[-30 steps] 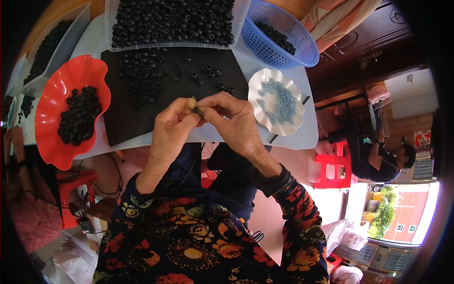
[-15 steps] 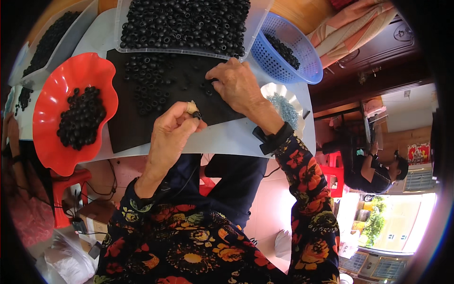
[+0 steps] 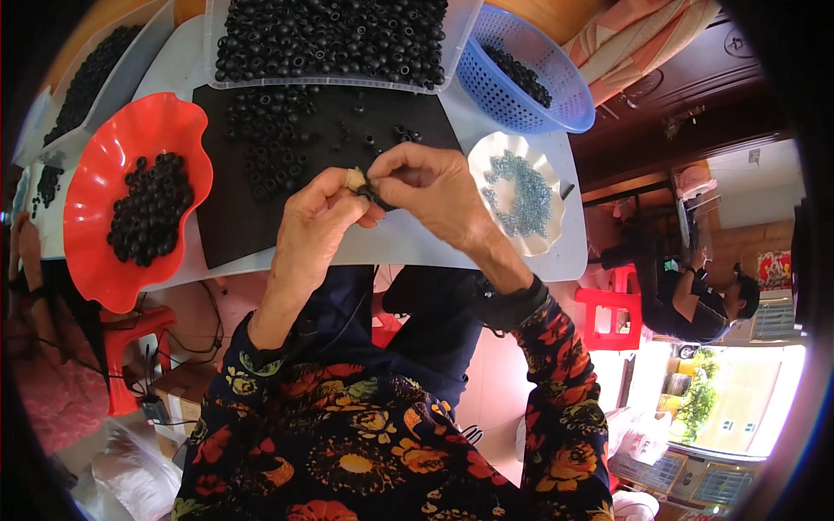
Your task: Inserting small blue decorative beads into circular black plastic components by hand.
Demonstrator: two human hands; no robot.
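Note:
My left hand (image 3: 314, 221) pinches a small black round part (image 3: 365, 187) between thumb and forefinger; a beige cover (image 3: 354, 179) wraps that forefinger's tip. Against this part, the thumb and forefinger of my right hand (image 3: 434, 193) come together; whatever they pinch is hidden. Both hands are above the near edge of a black mat (image 3: 230, 213). Loose black hollow parts (image 3: 271, 156) lie on the mat beyond my left hand, and a few more sit past my right fingers. Behind them, a clear plastic bin (image 3: 321, 83) is full of the same parts.
To the left is a red wavy-rimmed dish (image 3: 182, 130) holding black parts. On the right are a white scalloped plate (image 3: 479, 156) of small bluish clear pieces (image 3: 534, 200) and a blue perforated basket (image 3: 569, 104). Another person (image 3: 695, 300) sits far right; someone's arm (image 3: 30, 252) shows far left.
My right hand has come back from the loose parts near the bin to meet my left fingertips. My left hand has stayed almost in place, still pinching the black part.

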